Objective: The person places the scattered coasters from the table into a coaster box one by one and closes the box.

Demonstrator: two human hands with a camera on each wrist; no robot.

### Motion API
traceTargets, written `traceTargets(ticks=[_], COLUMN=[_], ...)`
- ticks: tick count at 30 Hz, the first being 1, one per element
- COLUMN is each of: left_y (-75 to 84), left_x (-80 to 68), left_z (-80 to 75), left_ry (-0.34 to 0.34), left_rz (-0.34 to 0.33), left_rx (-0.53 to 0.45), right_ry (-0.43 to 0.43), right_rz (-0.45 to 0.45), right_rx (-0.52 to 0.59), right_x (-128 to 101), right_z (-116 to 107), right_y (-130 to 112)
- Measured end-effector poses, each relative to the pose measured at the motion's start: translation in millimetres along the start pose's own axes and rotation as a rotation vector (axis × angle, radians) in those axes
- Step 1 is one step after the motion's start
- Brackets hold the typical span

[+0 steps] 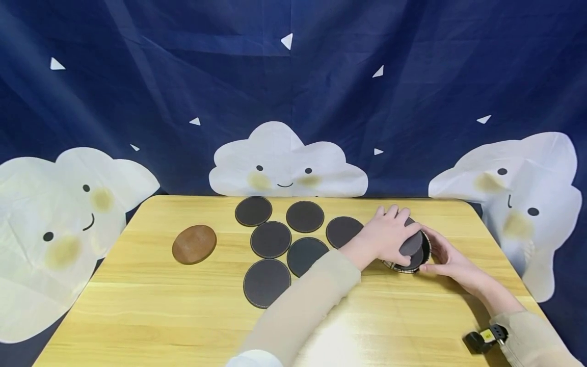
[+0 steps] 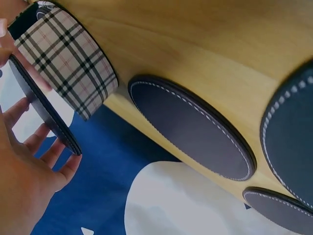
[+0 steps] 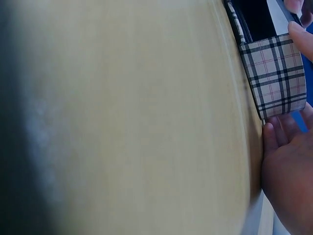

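A round plaid-sided holder [image 1: 404, 267] stands on the right part of the wooden table [image 1: 137, 306]. My left hand [image 1: 402, 237] reaches across and grips a dark round coaster [image 1: 411, 243], tilted at the holder's mouth. In the left wrist view the coaster [image 2: 46, 115] shows edge-on between my fingers [image 2: 58, 171], just beside the plaid holder [image 2: 68, 63]. My right hand [image 1: 440, 253] holds the holder from the right side. The right wrist view has that hand [image 3: 288, 166] cupping the plaid wall [image 3: 276, 73]. More dark coasters lie inside the holder.
Several dark stitched coasters [image 1: 270, 239] lie flat in a cluster at the table's middle, the nearest one [image 1: 343, 231] just left of my left hand. A brown coaster [image 1: 194, 244] lies alone at the left. A blue cloud-print cloth [image 1: 293, 102] hangs behind.
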State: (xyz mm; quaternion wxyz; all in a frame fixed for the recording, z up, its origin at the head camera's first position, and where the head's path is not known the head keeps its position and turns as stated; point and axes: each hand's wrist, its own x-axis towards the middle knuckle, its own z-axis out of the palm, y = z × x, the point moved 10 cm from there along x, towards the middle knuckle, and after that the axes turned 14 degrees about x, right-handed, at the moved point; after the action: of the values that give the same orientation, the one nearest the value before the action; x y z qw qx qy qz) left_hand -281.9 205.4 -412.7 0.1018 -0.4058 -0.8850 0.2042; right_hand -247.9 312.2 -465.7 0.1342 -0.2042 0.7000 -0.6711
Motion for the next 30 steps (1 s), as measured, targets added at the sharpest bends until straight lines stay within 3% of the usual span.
traceTargets(ticks=[12, 30], left_y=[15.8, 28.2], left_x=[3.8, 6.4], left_z=[-2.9, 10.2], left_ry=[-0.017, -0.105], left_rz=[0.03, 0.052], left_rx=[0.005, -0.011], right_ry=[0.03, -0.022], right_rz=[0.026, 0.008], right_rx=[-0.017, 0.003], right_x=[-3, -1], right_z=[-3, 1], right_y=[2, 2])
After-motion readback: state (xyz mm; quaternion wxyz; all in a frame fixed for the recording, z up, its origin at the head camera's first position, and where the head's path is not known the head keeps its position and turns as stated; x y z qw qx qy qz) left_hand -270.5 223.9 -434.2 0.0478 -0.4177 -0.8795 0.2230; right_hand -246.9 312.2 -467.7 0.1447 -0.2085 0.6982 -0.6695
